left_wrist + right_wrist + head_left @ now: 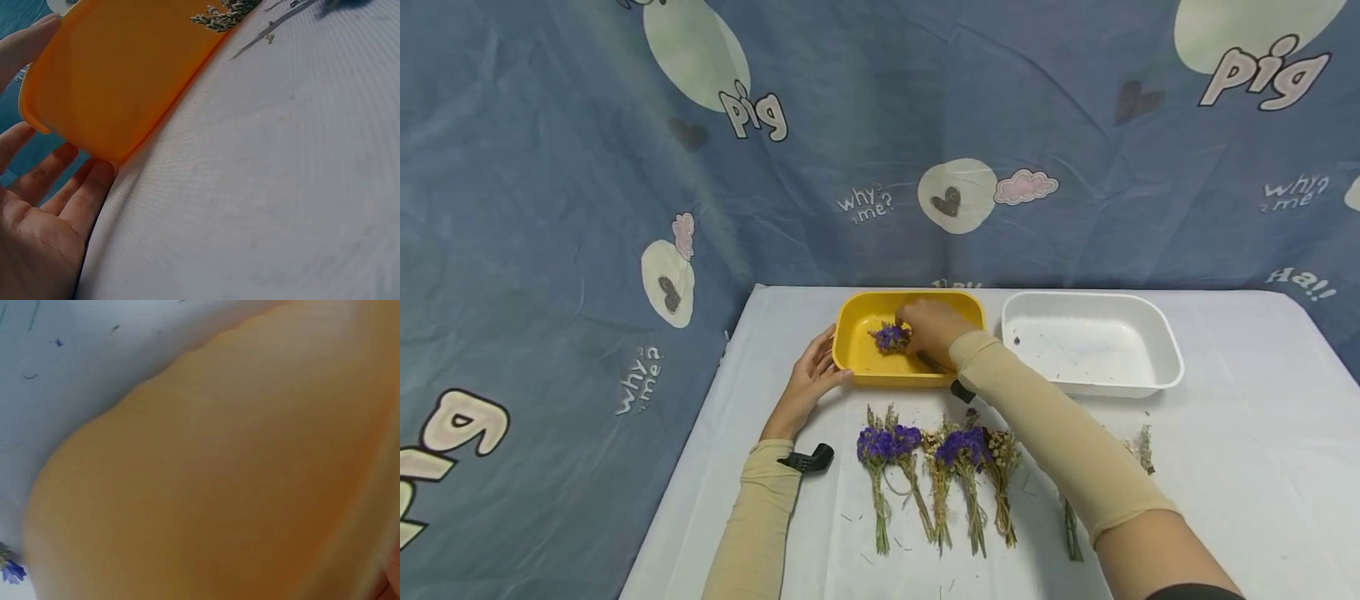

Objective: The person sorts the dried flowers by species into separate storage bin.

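A yellow plastic tray (865, 380) stands at the back of the table. My left hand (808, 379) is at its left end, straight fingers and thumb touching the outside around the front corner; in the left wrist view the left hand (50, 206) spreads along the orange-looking tray wall (119, 81). My right hand (934, 329) reaches inside the tray and holds a small bunch of purple dried flowers (891, 337) low over its floor; the stems are hidden behind the hand. The tray's wall (187, 487) fills most of the right wrist view, blurred.
A white tray (1093, 388) with small crumbs stands to the right. In front lie several tied dried-flower bunches (967, 446), purple and beige, amid stem scraps. Another bunch (1070, 533) is partly hidden beneath my right forearm. A blue patterned cloth (850, 125) hangs behind the table.
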`<act>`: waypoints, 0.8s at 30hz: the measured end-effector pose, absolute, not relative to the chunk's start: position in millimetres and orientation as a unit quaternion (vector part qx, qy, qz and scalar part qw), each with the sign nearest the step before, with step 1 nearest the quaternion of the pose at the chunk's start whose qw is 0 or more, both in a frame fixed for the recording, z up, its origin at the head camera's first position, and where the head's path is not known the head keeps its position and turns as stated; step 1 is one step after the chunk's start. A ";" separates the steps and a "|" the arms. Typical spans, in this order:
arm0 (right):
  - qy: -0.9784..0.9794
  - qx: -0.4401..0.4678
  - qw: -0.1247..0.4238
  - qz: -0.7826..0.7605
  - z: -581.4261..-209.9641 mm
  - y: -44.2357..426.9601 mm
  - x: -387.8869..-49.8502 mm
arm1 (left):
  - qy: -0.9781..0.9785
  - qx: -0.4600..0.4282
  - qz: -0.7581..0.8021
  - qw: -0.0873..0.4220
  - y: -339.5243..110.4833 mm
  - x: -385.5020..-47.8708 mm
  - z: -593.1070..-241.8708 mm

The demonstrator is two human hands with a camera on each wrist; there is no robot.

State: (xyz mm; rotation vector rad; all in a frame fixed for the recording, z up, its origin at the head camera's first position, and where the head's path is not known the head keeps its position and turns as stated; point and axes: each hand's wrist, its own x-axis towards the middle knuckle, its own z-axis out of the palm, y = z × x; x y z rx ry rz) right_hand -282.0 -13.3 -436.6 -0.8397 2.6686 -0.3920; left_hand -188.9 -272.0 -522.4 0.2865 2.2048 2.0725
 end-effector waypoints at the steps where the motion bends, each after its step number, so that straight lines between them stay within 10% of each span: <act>1: 0.934 -0.292 0.155 -0.136 -436.3 -13.2 -281.4 | 0.726 0.094 0.679 0.050 -271.6 -188.9 -522.2; 24: 0.921 -0.236 0.095 -0.296 -408.4 42.8 -255.8 | 0.730 0.094 0.675 0.051 -271.1 -187.8 -521.6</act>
